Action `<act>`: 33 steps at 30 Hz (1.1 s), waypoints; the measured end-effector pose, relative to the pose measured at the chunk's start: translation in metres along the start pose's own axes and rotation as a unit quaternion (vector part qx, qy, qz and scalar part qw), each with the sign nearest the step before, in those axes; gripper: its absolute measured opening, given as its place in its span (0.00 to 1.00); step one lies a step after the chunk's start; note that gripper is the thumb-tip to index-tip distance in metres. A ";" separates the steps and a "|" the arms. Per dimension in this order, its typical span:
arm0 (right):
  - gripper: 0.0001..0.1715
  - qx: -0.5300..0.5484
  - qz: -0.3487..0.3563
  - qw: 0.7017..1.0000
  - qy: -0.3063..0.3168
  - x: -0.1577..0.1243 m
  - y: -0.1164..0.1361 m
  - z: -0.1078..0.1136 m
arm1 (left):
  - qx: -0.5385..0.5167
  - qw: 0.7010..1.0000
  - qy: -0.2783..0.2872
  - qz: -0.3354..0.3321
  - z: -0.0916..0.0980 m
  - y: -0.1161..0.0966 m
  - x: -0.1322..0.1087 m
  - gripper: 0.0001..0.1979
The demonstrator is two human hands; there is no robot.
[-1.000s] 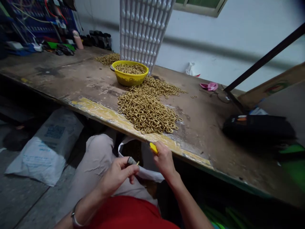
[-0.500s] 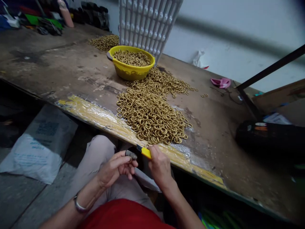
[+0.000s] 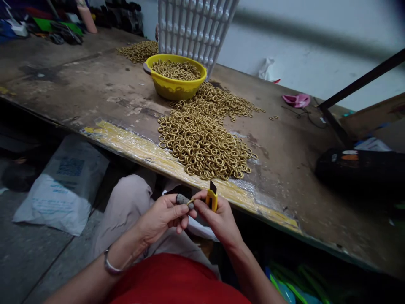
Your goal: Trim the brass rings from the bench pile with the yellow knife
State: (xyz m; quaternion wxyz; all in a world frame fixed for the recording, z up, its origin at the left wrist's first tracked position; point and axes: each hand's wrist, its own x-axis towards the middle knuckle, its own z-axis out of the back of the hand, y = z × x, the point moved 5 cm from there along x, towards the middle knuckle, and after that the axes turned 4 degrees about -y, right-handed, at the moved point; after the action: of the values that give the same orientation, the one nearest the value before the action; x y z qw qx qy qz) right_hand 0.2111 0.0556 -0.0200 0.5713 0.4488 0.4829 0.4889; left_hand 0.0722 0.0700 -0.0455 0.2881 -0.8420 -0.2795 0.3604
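My left hand [image 3: 166,215] wears a dark grey finger cover [image 3: 182,199] on its index finger, and a metal bangle circles the wrist. Between the thumb and that covered finger sits a small brass-coloured ring [image 3: 190,202]. My right hand [image 3: 223,221] meets it there, its thumb and fingertip at the ring's edge. In the same right hand is a yellow utility knife [image 3: 212,200], its dark blade pointing up and away from me. Just beyond both hands, a large heap of similar rings [image 3: 205,143] lies on the worktable [image 3: 126,97].
A yellow basin [image 3: 175,89] full of rings stands behind the heap, before a ribbed grey panel [image 3: 193,33]. Another ring pile [image 3: 139,51] lies farther left. Yellow tape [image 3: 133,145] covers the table edge. A black bag [image 3: 357,177] is at right, a white sack [image 3: 63,190] on the floor.
My right hand has brought a ring from the near edge of the heap to my left fingers. The knife has turned from pointing left to pointing up. The view has shifted slightly.
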 end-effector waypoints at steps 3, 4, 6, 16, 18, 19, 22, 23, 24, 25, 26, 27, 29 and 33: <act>0.08 -0.130 0.081 0.988 -0.001 -0.010 0.009 0.006 | 0.026 0.999 -0.019 -0.018 -0.002 -0.002 -0.004 0.16; 0.10 -0.192 0.107 0.975 0.003 -0.014 0.012 0.008 | 0.043 0.998 -0.027 -0.031 -0.003 -0.003 -0.004 0.15; 0.17 -0.311 0.131 0.941 0.016 -0.023 0.013 0.010 | 0.090 0.994 -0.036 -0.060 -0.003 -0.004 -0.006 0.15; 0.14 -0.571 0.028 0.820 -0.008 -0.016 -0.007 0.024 | 0.265 0.961 -0.008 -0.079 -0.025 -0.017 -0.026 0.08; 0.13 -0.597 -0.014 0.801 -0.040 -0.006 -0.013 0.037 | 0.304 0.948 0.019 -0.094 -0.034 -0.020 -0.034 0.08; 0.13 -0.593 -0.009 0.803 -0.053 -0.002 -0.014 0.040 | 0.299 0.949 0.030 -0.092 -0.035 -0.020 -0.035 0.09; 0.17 -0.550 0.060 0.831 -0.066 0.009 -0.008 0.037 | 0.209 0.977 0.024 -0.033 -0.024 -0.006 -0.024 0.13; 0.17 -0.537 0.080 0.837 -0.065 0.013 -0.006 0.033 | 0.170 0.985 0.011 -0.023 -0.017 -0.001 -0.018 0.16; 0.18 -0.529 0.097 0.841 -0.062 0.018 -0.003 0.027 | 0.142 0.990 -0.007 -0.018 -0.009 0.003 -0.011 0.17; 0.18 -0.524 0.111 0.842 -0.056 0.023 -0.001 0.021 | 0.118 0.993 -0.024 -0.015 -0.001 0.007 -0.004 0.19; 0.19 -0.523 0.123 0.842 -0.047 0.028 0.000 0.014 | 0.101 0.994 -0.039 -0.013 0.005 0.011 0.001 0.19; 0.20 -0.525 0.131 0.840 -0.036 0.034 0.001 0.007 | 0.089 0.995 -0.050 -0.013 0.010 0.013 0.005 0.19; 0.21 -0.543 0.135 0.829 -0.016 0.045 0.000 -0.006 | 0.064 0.996 -0.063 -0.017 0.018 0.013 0.010 0.17; 0.15 -0.591 0.120 0.798 -0.003 0.056 -0.005 -0.019 | -0.003 0.997 -0.073 -0.018 0.025 0.002 0.013 0.15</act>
State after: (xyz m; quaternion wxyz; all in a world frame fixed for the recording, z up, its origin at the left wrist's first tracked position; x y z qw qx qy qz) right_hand 0.1958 0.1110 -0.0334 0.6638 0.0791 0.0409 0.7425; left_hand 0.0606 0.0849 -0.0670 0.2706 -0.8093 -0.3156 0.4150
